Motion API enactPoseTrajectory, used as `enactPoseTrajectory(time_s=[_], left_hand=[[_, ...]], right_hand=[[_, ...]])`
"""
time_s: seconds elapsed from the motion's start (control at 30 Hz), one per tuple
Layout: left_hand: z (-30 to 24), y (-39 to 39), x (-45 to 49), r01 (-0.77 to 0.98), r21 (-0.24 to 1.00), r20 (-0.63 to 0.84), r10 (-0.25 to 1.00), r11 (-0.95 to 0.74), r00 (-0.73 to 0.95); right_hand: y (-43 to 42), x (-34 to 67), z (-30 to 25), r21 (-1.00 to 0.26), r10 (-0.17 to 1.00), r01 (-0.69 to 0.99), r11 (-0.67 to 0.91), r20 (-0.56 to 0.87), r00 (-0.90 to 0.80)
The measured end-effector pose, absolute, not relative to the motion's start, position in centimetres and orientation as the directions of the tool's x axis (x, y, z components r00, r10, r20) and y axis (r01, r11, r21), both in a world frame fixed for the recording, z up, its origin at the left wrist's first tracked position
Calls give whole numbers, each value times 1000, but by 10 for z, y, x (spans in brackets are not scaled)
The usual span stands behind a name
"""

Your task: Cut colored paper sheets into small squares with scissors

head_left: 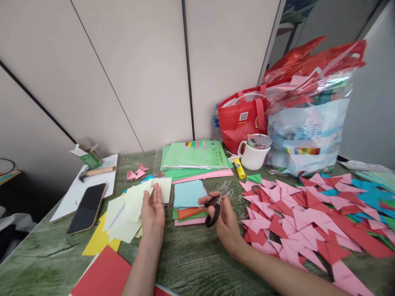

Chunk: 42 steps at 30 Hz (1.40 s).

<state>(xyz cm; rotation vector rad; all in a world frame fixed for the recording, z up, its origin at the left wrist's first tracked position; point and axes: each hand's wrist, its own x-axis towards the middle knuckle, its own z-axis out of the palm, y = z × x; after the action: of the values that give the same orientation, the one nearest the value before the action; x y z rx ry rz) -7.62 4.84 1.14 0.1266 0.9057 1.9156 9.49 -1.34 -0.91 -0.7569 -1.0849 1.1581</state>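
Observation:
My right hand (226, 224) is closed on a small pair of scissors (212, 213) with black handles, their metal blades pointing up and away. It is just right of a stack of light blue paper squares (189, 194), with orange, green and pink sheets showing beneath. My left hand (153, 211) is open, palm turned up and inward, fingers stretched out. It lies over the right side of several pale yellow sheets (123, 213), one bearing a purple mark. Whether its fingers touch them I cannot tell. A yellow sheet (100, 238) pokes out below.
Folded pink and red paper pieces (293, 218) spread across the right side. Green paper packs (197, 156), a glue stick (239, 168), a white mug (254, 154) and a red bag (240, 123) line the back. A phone (87, 209) and hammer (97, 172) lie left.

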Motion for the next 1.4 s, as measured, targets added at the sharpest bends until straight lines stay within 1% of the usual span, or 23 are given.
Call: enactPoseTrajectory(time_s=[0.07,0.1,0.17,0.23,0.3,0.37,0.4,0.47,0.67,1.0,1.17,1.27,1.4], left_hand=[[11,49,-76,-734,648,-277,835,-202,-475],[10,48,-74,-721,673,-273,851,-165,-449],[6,47,-67,-639,763,-242,872,-100,-425],[2,45,-61,-472,877,-157,874,-91,-460],[-3,43,-57,-233,968,-33,876,-92,-482],[-7,41,-56,-5,997,66,881,-77,-468],[-8,41,-56,81,995,94,883,-64,-459],[-9,39,-57,186,982,121,883,-40,-453],[-6,36,-56,312,949,175,886,-36,-430],[-5,32,-51,380,924,237,854,-50,-464],[-5,31,-51,409,912,231,856,-25,-463],[-6,30,-50,421,906,246,860,-41,-447],[-4,26,-48,546,836,330,849,-60,-412]], right_hand=[[-13,96,-9,-920,965,-293,259,258,42],[-13,96,-10,-928,965,-265,262,257,55],[-12,97,-11,-940,960,-200,277,261,106],[-10,97,-14,-945,952,-158,286,262,158],[-8,97,-17,-949,951,-150,277,249,180],[-6,96,-19,-960,962,-142,240,217,163],[-6,96,-21,-968,969,-132,215,195,149],[-4,95,-22,-980,981,-111,164,151,122],[-2,94,-26,-986,991,-124,108,96,98],[-1,95,-28,-985,990,-134,107,93,107],[-1,95,-27,-985,988,-126,118,105,110],[-2,94,-26,-986,990,-125,111,98,105],[-2,94,-24,-986,989,-126,112,99,108]])
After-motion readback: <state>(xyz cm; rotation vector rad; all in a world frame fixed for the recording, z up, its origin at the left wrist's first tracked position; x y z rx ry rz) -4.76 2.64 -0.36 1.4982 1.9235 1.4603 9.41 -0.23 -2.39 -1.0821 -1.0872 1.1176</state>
